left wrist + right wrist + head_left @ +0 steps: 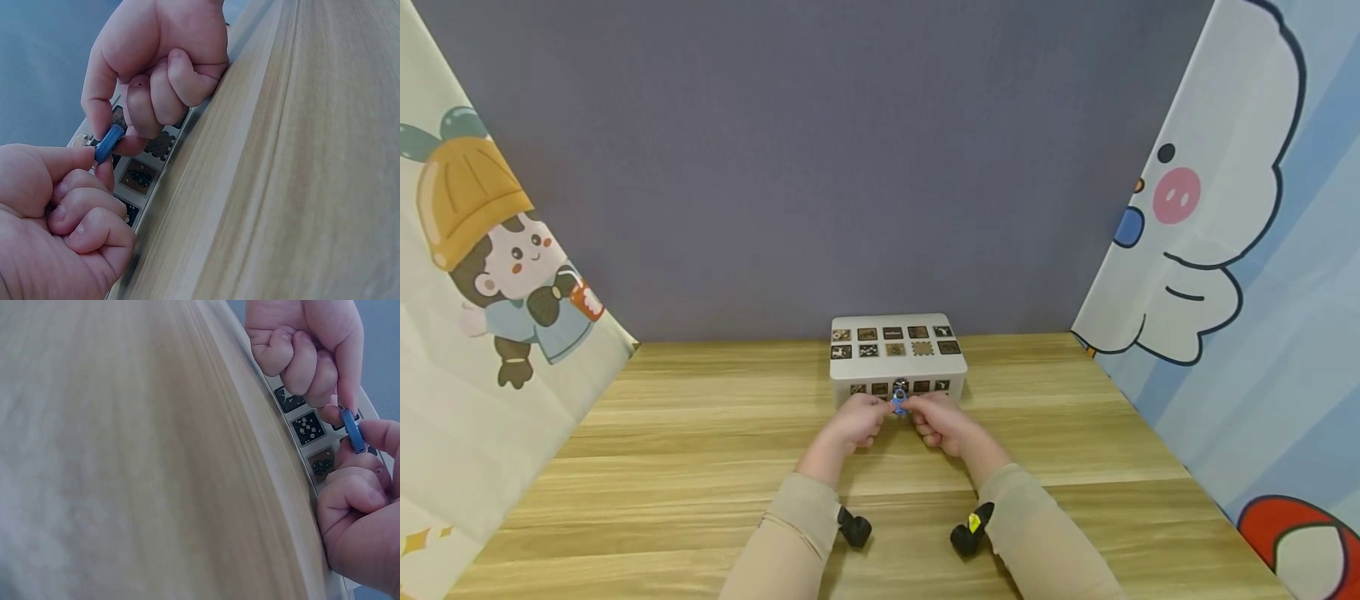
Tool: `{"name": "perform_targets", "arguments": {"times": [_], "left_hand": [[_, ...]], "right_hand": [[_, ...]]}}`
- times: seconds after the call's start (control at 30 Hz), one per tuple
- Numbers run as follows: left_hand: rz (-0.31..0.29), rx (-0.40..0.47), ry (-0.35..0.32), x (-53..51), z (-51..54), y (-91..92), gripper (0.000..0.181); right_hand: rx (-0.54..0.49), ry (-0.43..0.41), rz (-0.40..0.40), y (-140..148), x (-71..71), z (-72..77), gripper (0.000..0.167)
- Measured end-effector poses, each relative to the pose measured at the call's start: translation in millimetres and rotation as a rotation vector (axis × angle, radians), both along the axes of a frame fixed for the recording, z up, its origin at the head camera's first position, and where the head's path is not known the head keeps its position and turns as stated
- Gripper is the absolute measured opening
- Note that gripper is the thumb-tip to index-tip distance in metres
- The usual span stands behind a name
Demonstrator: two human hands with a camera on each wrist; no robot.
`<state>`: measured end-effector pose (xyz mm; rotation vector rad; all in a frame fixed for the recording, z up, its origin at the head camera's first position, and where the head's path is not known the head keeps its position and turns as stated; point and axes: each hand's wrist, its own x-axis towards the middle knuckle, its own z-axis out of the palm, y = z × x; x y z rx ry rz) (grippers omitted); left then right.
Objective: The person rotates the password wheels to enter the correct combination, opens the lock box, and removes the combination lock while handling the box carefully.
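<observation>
A white box (897,365) with rows of small dark square pictures stands closed against the back wall. At the metal latch (901,384) on its front is a small blue padlock (899,402). My left hand (859,419) pinches one side of the padlock between thumb and index finger. From the other side, my right hand (942,419) pinches it the same way. Both wrist views show the padlock's blue body (109,144) between the fingertips, with the other fingers curled in. Fingers partly cover the shackle, so whether it is fastened cannot be told.
The box rests at the back of a wood-grain table (700,467). Behind it rises a grey-purple wall (850,167). Printed cartoon sheets hang at the left (445,350) and the right (1247,350). A small black device (853,527) sits at each cuff.
</observation>
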<state>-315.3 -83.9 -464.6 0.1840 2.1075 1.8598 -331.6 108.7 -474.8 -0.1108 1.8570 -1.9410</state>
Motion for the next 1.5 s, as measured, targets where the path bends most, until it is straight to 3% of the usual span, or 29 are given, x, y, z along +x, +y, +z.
{"name": "perform_targets", "arguments": {"times": [0.67,1.0,1.5], "left_hand": [[0.013,-0.008,-0.002,0.4,0.2,0.3,0.024],[0.007,-0.028,-0.002,-1.8,-0.8,0.2,0.029],[0.013,-0.018,-0.006,4.7,4.1,1.3,0.027]], "right_hand": [[0.018,0.004,-0.005,-1.5,-0.4,-0.4,0.019],[0.024,0.008,-0.008,-1.8,0.2,-0.6,0.018],[0.012,-0.006,0.004,-0.2,2.3,0.6,0.018]]}}
